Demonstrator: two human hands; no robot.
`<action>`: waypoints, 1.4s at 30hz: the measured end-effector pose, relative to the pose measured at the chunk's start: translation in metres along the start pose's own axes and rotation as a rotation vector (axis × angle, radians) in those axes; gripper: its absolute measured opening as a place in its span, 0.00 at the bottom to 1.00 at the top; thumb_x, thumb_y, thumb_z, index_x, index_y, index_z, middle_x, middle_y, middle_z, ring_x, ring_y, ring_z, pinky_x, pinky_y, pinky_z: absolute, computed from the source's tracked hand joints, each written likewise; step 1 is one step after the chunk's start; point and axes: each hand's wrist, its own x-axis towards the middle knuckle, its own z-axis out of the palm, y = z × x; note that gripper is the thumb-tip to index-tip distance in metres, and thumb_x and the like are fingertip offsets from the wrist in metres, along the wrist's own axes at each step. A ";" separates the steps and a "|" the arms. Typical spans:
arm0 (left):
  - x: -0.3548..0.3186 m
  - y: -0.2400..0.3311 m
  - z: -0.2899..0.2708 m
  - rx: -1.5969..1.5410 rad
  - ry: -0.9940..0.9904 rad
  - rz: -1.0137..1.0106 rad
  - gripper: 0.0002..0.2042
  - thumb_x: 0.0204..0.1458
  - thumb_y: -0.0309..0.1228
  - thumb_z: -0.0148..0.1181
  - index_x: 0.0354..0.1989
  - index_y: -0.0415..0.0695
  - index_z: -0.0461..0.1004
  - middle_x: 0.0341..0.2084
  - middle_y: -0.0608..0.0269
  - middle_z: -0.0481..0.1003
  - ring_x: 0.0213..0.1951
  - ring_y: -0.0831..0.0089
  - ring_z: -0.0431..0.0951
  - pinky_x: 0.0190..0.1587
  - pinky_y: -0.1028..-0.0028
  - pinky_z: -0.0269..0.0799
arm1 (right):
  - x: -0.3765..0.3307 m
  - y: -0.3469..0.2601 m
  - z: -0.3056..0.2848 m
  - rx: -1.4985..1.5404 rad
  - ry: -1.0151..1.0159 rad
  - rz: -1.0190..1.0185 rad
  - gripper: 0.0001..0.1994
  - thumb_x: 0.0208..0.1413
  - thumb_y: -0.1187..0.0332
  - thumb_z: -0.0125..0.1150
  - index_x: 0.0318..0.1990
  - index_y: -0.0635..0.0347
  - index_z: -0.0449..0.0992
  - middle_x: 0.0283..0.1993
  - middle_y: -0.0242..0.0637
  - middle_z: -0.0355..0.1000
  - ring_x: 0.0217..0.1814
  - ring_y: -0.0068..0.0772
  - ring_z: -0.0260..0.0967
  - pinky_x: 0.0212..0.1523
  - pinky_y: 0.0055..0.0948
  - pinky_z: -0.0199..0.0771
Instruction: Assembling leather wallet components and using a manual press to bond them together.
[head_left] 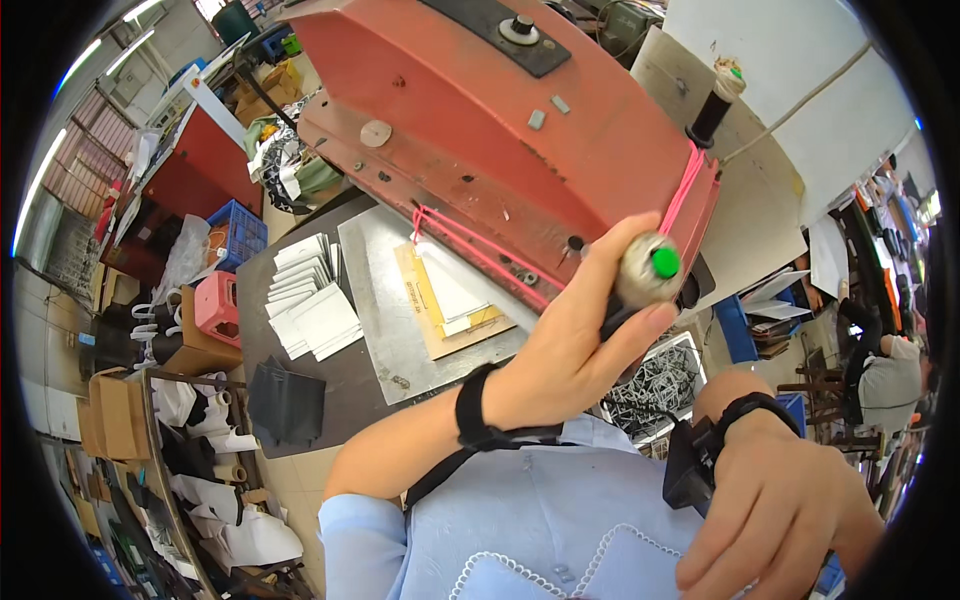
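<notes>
My left hand (570, 350) is closed around a tape-wrapped handle (640, 275) with a green push button on its end. The handle stands at the front of a big red press head (480, 130), and its lower part is hidden by my fingers. Under the head, a metal plate (385, 340) bears a tan board (415, 300) with white and yellow pieces on it. My right hand (770, 500) hangs low in front of my blue shirt, fingers stretched loosely downward with nothing visible in them. A small black device (690, 465) hangs beside that wrist.
Stacked white cards (315, 310) and black pieces (285, 405) lie on the dark table left of the plate. Pink cord (480, 255) runs along the press head. A second taped handle (718, 100) rises at its right. A shelf rack (200, 480) stands at left.
</notes>
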 end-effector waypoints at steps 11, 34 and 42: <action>-0.039 -0.072 -0.045 0.552 -0.085 -0.103 0.22 0.55 0.29 0.65 0.59 0.44 0.71 0.64 0.51 0.64 0.65 0.53 0.64 0.64 0.63 0.63 | -0.019 -0.007 0.006 0.011 0.100 0.085 0.09 0.63 0.68 0.47 0.30 0.57 0.68 0.37 0.64 0.70 0.36 0.70 0.71 0.37 0.60 0.74; -0.120 -0.098 -0.122 0.571 0.324 -0.422 0.20 0.61 0.27 0.54 0.62 0.38 0.65 0.56 0.47 0.72 0.58 0.59 0.71 0.61 0.67 0.63 | -0.141 0.215 -0.093 -1.412 0.020 0.839 0.24 0.54 0.59 0.66 0.55 0.62 0.73 0.61 0.45 0.68 0.64 0.49 0.63 0.63 0.43 0.63; -0.100 -0.073 -0.121 -0.064 0.499 -0.602 0.23 0.61 0.28 0.55 0.65 0.43 0.63 0.62 0.50 0.68 0.63 0.66 0.65 0.66 0.68 0.55 | -0.117 0.211 -0.104 -1.417 -0.174 1.004 0.23 0.52 0.59 0.66 0.52 0.61 0.72 0.56 0.41 0.71 0.60 0.44 0.67 0.59 0.40 0.67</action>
